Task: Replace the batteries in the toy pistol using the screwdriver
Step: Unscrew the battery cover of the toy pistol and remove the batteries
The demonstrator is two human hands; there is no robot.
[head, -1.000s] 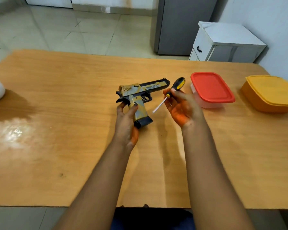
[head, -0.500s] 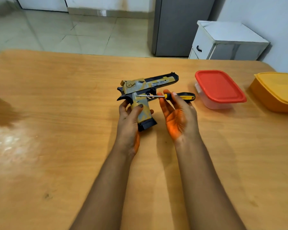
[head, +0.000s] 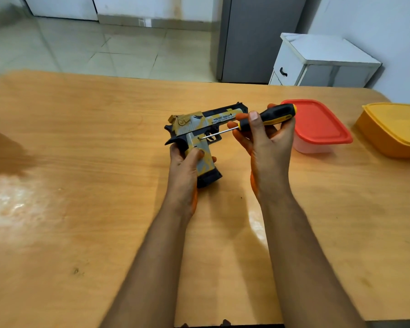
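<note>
A yellow, grey and black toy pistol (head: 199, 129) stands above the wooden table (head: 81, 185), barrel pointing right. My left hand (head: 185, 169) grips its handle from the left, thumb across the grip. My right hand (head: 263, 143) pinches a black and yellow screwdriver (head: 268, 118) by the front of its handle. The thin metal shaft runs left and its tip meets the side of the pistol just above the grip, near the trigger.
A clear container with a red lid (head: 315, 124) sits just right of my right hand. An orange container with a yellow lid (head: 395, 129) stands at the table's right edge. A white cabinet (head: 317, 60) and a grey appliance (head: 253, 39) stand beyond the table.
My right hand turned the screwdriver from pointing down-left to lying level, then closed its fingers round the handle and brought the tip onto the pistol's side. The left hand kept its grip.
</note>
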